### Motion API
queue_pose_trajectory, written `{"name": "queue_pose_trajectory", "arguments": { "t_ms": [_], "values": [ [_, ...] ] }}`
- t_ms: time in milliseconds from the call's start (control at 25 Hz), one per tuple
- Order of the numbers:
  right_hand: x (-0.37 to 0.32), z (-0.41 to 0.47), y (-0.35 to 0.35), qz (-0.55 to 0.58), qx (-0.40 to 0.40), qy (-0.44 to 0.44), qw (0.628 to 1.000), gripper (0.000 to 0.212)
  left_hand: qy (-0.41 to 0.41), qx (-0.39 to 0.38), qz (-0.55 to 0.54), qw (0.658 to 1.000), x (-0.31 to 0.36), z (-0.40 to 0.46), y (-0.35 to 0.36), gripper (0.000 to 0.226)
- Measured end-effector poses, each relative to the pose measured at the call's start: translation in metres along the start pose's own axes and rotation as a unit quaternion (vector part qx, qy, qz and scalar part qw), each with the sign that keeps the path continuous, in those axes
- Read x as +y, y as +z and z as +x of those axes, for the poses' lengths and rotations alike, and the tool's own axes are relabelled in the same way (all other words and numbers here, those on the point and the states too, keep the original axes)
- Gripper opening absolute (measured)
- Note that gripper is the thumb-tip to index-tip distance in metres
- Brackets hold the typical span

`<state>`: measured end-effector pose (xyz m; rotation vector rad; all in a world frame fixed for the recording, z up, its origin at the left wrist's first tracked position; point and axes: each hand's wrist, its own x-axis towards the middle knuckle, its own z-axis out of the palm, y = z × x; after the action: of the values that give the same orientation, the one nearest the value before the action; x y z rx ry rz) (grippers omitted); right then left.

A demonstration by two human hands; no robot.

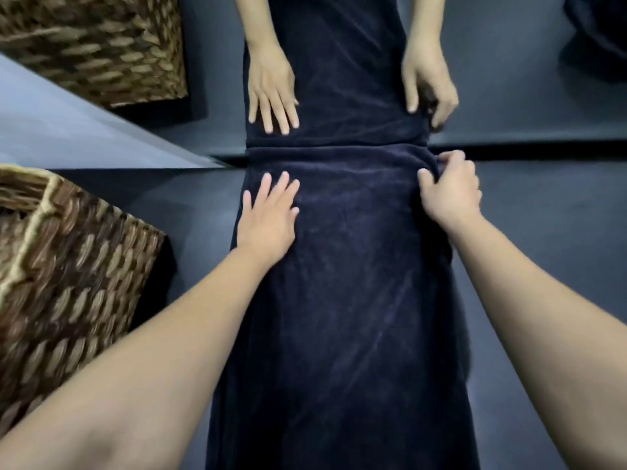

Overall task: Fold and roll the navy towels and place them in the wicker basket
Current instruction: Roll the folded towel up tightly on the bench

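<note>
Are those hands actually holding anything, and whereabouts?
The right hand pinches the navy towel at its far right corner, by the mirror. The left hand only rests flat on the towel, gripping nothing.

The scene is dim and cool-toned, with soft, even light and no hard glare. The navy towel point(339, 283) reads nearly black, and its folds show only as faint sheen lines. The dark tabletop point(529, 205) meets a mirror point(509, 96) at the back, which repeats the scene slightly softer. A dense shadow sits beside the wicker basket point(68, 283) on its right. Wide-angle distortion stretches both forearms toward the lower corners. The basket weave is smeared and soft at the left edge, and the 2 hands show mild blur at the fingertips.
</note>
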<state>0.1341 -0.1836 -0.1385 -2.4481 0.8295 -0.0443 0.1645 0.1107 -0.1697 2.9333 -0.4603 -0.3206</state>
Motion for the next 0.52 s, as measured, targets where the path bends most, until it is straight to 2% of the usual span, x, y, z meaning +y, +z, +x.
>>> {"name": "queue_pose_trajectory", "arguments": {
  "t_ms": [40,120,240,280,440,520],
  "values": [
    [-0.001,-0.023,0.003,-0.079,0.005,-0.043,0.996,0.056,-0.013,-0.001,0.018,1.0,0.005,-0.001,-0.005,0.055],
    [-0.005,-0.083,0.019,-0.161,-0.003,-0.146,0.976,0.069,-0.006,0.031,0.013,0.999,0.025,-0.02,-0.009,0.059],
    [0.006,-0.166,0.053,-0.233,-0.068,-0.256,0.936,0.071,0.008,0.059,-0.066,0.996,0.056,-0.095,0.014,0.06],
    [0.009,-0.176,0.057,-0.242,-0.08,-0.269,0.929,0.069,-0.012,0.062,-0.07,0.996,0.061,-0.121,0.023,0.059],
    [0.009,-0.182,0.045,-0.184,-0.08,-0.196,0.96,0.058,-0.182,0.086,-0.083,0.976,0.059,-0.171,0.028,0.068],
    [0.012,-0.211,0.042,-0.173,-0.071,-0.188,0.964,0.058,-0.244,0.083,-0.098,0.961,0.054,-0.19,0.023,0.072]
  ]
}}
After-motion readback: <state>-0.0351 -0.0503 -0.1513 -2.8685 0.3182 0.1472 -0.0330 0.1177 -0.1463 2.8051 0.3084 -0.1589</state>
